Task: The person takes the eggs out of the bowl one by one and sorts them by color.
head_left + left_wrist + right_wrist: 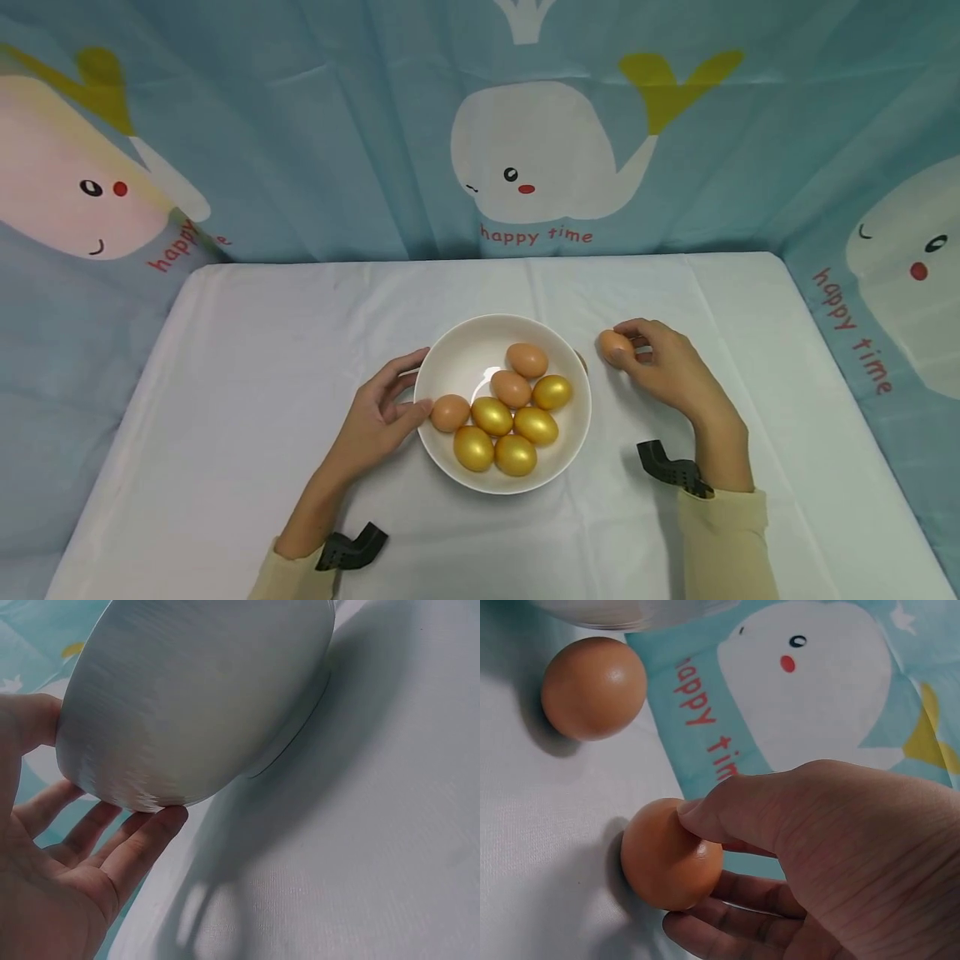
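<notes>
Beige sleeves (723,537) stretched forward, left grip (381,414) pinching bowl (456,365) by rim, right grip (670,367) pinching brown egg (664,859)

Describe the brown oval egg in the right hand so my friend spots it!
Find the big round white bowl on the white cloth, then look right to the bare right hand. It holds a smooth brown oval egg. Another smooth brown egg lies outside the bowl too, but only this one is held.
</notes>
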The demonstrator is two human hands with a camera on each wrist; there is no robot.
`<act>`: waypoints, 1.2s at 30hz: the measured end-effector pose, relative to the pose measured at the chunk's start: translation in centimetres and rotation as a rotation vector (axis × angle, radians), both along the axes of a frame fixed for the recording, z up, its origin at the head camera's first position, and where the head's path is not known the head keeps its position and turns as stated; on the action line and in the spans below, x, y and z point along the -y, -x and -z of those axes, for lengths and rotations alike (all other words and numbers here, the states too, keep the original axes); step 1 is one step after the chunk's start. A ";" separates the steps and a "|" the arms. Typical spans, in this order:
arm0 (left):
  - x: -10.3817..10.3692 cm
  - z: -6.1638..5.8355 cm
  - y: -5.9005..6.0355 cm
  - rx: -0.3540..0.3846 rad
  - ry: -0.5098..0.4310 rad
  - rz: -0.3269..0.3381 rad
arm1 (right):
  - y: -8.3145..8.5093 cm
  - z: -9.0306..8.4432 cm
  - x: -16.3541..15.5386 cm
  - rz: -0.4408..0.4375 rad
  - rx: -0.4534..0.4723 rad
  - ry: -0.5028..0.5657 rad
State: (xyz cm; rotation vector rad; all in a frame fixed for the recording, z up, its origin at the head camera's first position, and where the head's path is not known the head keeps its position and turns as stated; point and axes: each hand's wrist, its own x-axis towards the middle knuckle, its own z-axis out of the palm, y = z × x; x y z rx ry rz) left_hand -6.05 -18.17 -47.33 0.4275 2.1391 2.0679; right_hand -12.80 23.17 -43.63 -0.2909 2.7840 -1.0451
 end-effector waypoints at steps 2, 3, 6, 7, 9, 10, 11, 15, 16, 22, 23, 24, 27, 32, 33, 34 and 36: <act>0.1 0.1 0.1 -0.006 0.003 -0.005 | 0.0 0.0 0.0 -0.001 0.001 0.001; 0.2 0.1 0.1 -0.010 0.008 -0.009 | 0.1 0.0 0.0 0.001 0.003 0.001; 0.6 0.2 0.1 -0.013 0.018 -0.018 | 0.0 0.1 0.0 0.006 0.006 0.001; 0.7 0.2 0.0 -0.009 0.015 -0.018 | -0.1 0.1 -0.1 0.009 0.008 0.002; 0.9 0.2 -0.1 -0.002 0.009 -0.014 | -0.2 0.1 -0.1 0.008 -0.003 0.007; 1.0 0.2 -0.1 0.002 0.003 -0.011 | -0.2 0.1 0.0 0.007 -0.013 0.007; 1.1 0.3 -0.2 0.007 -0.004 -0.010 | -0.2 0.1 0.0 0.007 -0.023 0.007; 1.2 0.4 -0.1 0.017 -0.020 0.000 | -0.2 -0.1 0.3 0.015 -0.087 0.006; 1.2 0.5 -0.1 0.023 -0.021 0.003 | -0.2 -0.1 0.5 0.017 -0.099 0.009; 1.1 0.3 0.2 0.056 -0.009 0.025 | -0.3 -0.5 2.0 0.030 -0.198 0.035; 1.0 0.2 0.2 0.060 -0.008 0.029 | -0.3 -0.6 2.3 0.034 -0.226 0.039; 1.0 0.1 0.2 0.063 -0.008 0.031 | -0.4 -0.8 2.5 0.034 -0.256 0.046; 0.9 -0.1 0.3 0.072 -0.011 0.033 | -0.7 -1.4 3.3 0.025 -0.338 0.065; 0.9 -0.1 0.1 0.083 -0.019 0.026 | -1.2 -2.2 4.3 -0.006 -0.386 0.087; 1.0 -0.1 0.0 0.087 -0.020 0.025 | -1.3 -2.3 4.5 -0.011 -0.382 0.091; 1.0 -0.1 0.0 0.091 -0.020 0.025 | -1.5 -2.4 4.7 -0.019 -0.380 0.093; 1.0 0.0 -0.2 0.100 -0.023 0.025 | -1.7 -2.5 5.1 -0.036 -0.371 0.104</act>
